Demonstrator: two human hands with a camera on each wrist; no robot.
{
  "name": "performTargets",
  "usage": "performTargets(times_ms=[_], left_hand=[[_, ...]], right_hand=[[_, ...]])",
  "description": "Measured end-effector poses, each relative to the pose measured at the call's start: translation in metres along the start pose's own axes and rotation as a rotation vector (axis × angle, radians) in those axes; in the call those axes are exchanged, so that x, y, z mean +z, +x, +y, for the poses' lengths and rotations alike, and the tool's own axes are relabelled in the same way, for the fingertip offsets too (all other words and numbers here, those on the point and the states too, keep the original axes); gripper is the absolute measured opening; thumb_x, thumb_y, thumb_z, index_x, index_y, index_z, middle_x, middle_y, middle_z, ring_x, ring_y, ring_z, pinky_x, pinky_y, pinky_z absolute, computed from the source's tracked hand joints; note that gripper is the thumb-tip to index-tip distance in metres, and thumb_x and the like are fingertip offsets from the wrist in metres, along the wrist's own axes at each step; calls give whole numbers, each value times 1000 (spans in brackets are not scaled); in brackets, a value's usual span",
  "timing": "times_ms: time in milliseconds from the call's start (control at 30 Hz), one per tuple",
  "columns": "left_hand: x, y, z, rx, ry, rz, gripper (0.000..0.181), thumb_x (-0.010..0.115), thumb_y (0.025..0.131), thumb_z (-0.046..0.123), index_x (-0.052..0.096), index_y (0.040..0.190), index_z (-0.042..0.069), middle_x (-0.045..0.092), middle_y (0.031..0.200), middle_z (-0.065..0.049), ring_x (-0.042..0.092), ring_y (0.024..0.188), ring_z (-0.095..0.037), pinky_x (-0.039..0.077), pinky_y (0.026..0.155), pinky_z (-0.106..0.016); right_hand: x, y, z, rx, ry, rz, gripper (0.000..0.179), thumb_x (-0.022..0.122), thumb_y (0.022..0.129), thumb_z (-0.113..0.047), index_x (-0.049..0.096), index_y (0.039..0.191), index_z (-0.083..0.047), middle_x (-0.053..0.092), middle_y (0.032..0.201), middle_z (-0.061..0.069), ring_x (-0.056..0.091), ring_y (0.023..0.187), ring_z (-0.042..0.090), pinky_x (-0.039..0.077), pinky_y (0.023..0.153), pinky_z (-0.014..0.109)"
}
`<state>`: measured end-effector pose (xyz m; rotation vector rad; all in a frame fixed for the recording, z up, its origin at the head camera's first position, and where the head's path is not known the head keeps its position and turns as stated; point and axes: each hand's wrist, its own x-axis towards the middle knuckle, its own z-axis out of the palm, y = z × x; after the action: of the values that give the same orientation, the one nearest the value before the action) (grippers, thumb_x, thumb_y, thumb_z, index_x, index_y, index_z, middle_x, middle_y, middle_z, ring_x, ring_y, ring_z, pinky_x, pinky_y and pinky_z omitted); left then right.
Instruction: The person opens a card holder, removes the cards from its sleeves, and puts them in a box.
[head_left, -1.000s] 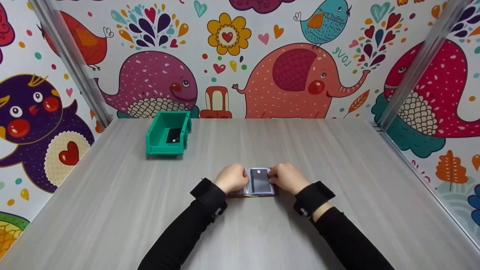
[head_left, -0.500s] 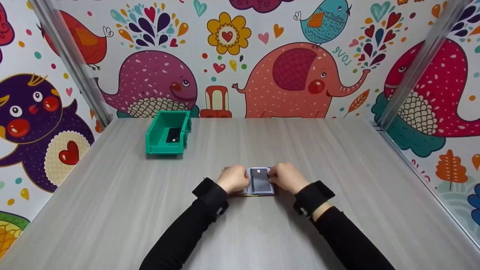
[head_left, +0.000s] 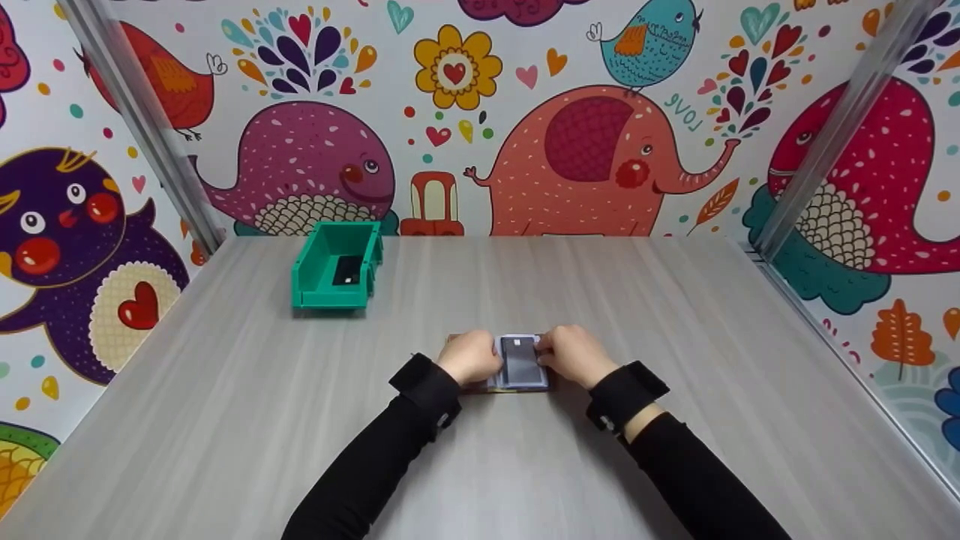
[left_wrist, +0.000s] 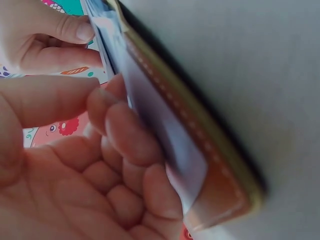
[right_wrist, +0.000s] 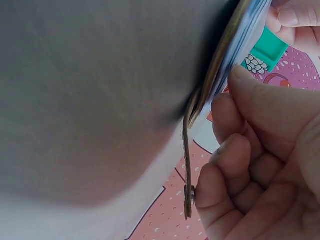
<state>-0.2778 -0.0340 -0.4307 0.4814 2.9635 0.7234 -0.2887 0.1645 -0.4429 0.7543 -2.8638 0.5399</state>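
A brown leather card holder with clear plastic sleeves lies spread on the table. A dark grey chip card sits in its right-hand sleeve. My left hand rests over the left side, fingertips beside the card's left edge. In the left wrist view its fingers are curled against a sleeve, and nothing shows in the palm. At the right edge, my right hand pinches the sleeves; in the right wrist view the thumb touches their edges. A strap with a metal snap sticks out beside the curled fingers.
A green plastic bin stands at the back left of the table, with a black card inside. Patterned wall panels rise behind and at both sides, with metal posts at the corners.
My left hand has shifted slightly to the right over the card holder, toward the card. The right hand, the card and the bin look unchanged.
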Motion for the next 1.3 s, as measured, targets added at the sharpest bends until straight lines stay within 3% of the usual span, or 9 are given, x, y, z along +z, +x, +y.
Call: performTargets(times_ms=[133, 400, 833, 1133, 1300], left_hand=[[0, 1, 1, -21, 8, -11, 30, 61, 80, 10, 39, 59, 17, 49, 63, 1, 45, 58, -18, 43, 64, -38], [1, 3, 4, -29, 38, -7, 26, 62, 76, 11, 43, 59, 17, 50, 61, 2, 46, 59, -18, 42, 82, -46], [7, 7, 7, -88, 52, -14, 30, 72, 82, 25, 49, 64, 15, 54, 66, 1, 48, 63, -18, 40, 85, -46], [6, 8, 8, -112, 82, -36, 30, 71, 84, 29, 50, 66, 15, 53, 67, 2, 48, 64, -18, 39, 87, -47], [7, 8, 9, -118, 102, -42, 28, 70, 85, 30, 55, 69, 13, 60, 73, -2, 52, 68, -19, 39, 88, -49]], right_hand=[[0, 0, -1, -2, -5, 3, 6, 79, 80, -2, 75, 80, -6, 70, 78, 5, 62, 71, 23, 51, 68, 42], [0, 0, -2, 4, -2, 9, 5, 79, 79, -2, 76, 81, -6, 71, 79, 4, 64, 73, 24, 52, 70, 43], [0, -1, -4, 35, 0, 23, 7, 80, 78, -1, 76, 79, -6, 71, 79, 4, 64, 71, 23, 52, 69, 42], [0, -1, -5, 37, 3, 16, 8, 80, 79, -1, 78, 85, -4, 73, 84, 7, 67, 77, 26, 53, 73, 43], [0, -1, -6, 62, 8, 10, 10, 80, 79, -1, 79, 89, -4, 74, 86, 8, 68, 80, 27, 53, 75, 44]])
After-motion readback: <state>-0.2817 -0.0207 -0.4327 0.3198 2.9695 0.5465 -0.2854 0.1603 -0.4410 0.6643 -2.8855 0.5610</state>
